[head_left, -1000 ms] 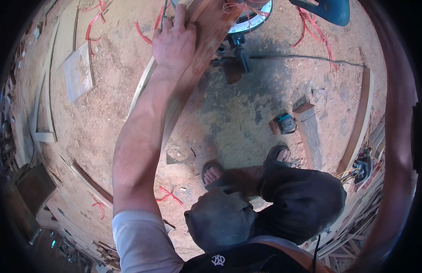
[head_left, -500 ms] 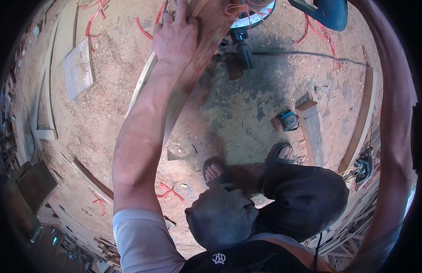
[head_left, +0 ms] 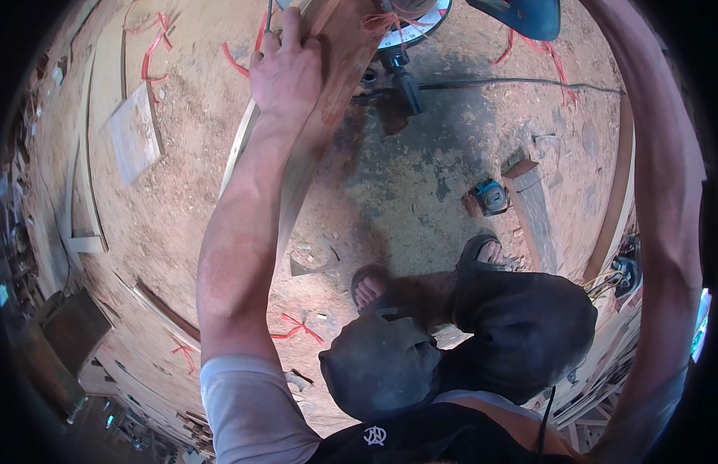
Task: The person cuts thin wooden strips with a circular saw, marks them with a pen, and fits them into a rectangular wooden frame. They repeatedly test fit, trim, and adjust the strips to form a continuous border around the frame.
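The left hand [head_left: 285, 81] lies on a long reddish board [head_left: 343, 58], but I can't tell if its grip is closed. The board slants at the top, next to a round white scale [head_left: 417, 32]. The right hand is out of sight.

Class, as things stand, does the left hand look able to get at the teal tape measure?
Probably not without leaving the reddish plank: the left hand rests on it, and the tape measure lies well off to the right, though uncovered.
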`<state>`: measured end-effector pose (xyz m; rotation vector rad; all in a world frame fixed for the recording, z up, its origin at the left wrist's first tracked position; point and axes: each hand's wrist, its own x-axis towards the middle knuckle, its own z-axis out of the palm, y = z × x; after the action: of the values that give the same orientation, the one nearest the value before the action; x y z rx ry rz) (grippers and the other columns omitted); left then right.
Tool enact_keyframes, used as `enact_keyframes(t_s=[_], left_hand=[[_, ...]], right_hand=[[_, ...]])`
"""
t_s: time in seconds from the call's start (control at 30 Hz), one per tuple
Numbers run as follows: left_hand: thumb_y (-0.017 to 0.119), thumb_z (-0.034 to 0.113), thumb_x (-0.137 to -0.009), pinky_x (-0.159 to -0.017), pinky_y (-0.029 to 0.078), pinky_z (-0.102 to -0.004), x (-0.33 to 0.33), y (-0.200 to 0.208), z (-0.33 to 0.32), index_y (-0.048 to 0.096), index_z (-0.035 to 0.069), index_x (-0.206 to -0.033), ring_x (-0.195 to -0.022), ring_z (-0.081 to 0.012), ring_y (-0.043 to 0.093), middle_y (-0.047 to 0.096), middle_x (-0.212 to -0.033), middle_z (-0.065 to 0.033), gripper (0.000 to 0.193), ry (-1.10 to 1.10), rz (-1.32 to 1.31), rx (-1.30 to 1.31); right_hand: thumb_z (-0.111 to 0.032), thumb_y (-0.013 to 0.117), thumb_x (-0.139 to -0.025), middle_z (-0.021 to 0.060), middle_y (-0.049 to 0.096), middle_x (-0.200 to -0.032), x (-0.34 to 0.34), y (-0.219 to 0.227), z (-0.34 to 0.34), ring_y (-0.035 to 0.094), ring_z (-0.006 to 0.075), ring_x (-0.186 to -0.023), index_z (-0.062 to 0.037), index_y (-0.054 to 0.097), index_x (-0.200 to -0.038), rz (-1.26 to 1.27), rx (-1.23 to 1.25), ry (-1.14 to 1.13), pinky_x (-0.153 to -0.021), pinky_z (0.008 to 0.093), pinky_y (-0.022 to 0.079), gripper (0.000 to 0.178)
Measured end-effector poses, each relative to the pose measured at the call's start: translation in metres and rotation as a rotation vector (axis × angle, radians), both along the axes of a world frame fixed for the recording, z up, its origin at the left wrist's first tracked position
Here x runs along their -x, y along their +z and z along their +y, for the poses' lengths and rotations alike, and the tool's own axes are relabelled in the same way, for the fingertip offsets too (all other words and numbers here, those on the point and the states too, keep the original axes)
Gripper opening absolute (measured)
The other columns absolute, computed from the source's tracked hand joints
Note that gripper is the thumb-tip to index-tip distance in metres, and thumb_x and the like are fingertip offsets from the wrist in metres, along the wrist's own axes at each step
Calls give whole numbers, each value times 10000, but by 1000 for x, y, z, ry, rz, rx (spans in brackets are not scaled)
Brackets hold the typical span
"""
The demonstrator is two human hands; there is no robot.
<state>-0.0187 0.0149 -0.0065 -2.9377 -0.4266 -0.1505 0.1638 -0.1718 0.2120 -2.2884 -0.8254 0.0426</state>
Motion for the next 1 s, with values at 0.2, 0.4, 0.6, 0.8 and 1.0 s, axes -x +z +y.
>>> enact_keyframes(t_s=[0.2,0.4,0.6,0.8,1.0], left_hand=[[628,160,-967,-1005,565,-466,0,5,-1,763,260,-1278,-1207,-307,633,415,-1585,-29,354,-9,4,-5],[627,161,-970,-996,568,-467,0,3,-1,775,253,-1261,-1200,-306,637,426,-1579,-35,339,-22,-19,-8],[624,177,-978,-997,549,-481,0,1,1,773,210,-1228,-1224,-310,624,430,-1575,-50,294,-32,-33,8],[600,184,-992,-988,514,-488,-1,-3,1,765,146,-1168,-1277,-307,582,414,-1595,-59,245,-39,-42,40],[614,197,-976,-1104,450,-511,21,5,0,772,60,-1082,-1369,-341,526,496,-1552,-128,235,-169,-188,-32]], right_hand=[[-245,628,-873,207,776,-878,4,-2,1,783,276,-790,122,739,-1007,-61,69,-173,-752,392,637,407],[-256,623,-877,232,772,-884,2,0,-5,779,305,-804,126,728,-981,-26,70,-3,-751,414,629,410],[-274,638,-878,246,765,-877,-6,-9,-10,771,342,-820,77,737,-989,-153,137,-81,-801,444,612,381],[-245,633,-879,266,765,-924,-6,-32,-13,757,411,-912,48,723,-969,-177,92,-38,-864,488,596,320],[-270,610,-896,294,754,-1040,-25,-28,-10,745,429,-1006,-3,735,-1116,-66,115,-170,-928,508,576,368]])
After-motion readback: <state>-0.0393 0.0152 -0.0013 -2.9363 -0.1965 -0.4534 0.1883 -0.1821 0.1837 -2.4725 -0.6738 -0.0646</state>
